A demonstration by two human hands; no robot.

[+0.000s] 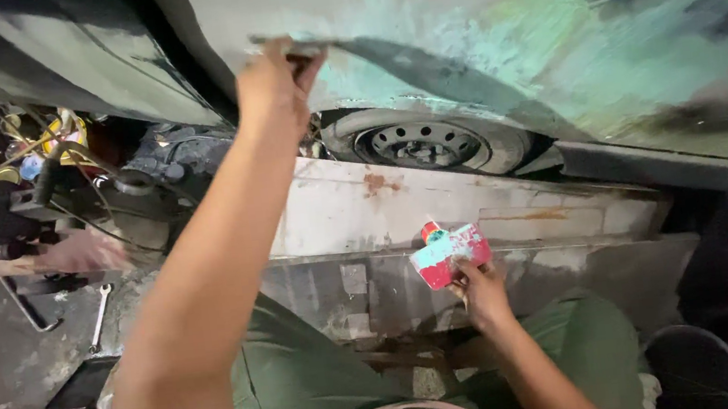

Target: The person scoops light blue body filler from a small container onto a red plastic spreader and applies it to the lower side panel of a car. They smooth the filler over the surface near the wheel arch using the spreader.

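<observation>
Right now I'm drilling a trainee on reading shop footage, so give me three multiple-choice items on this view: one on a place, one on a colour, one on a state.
1. Where does the wrench lie?
A. on the ground at the left
B. on the wheel
C. in the person's lap

2. What colour is the small board in the right hand?
A. yellow
B. red, smeared with pale filler
C. black

3. What is the left hand doing?
A. resting open on the knee
B. pinching a thin flat blade against the car panel
C. gripping the wrench

Answers:
1 A: it lies on the grey floor beside the clutter.
2 B: the red board carries whitish-green smears.
3 B: the fingers close on the flat blade, which meets the car panel.
</observation>
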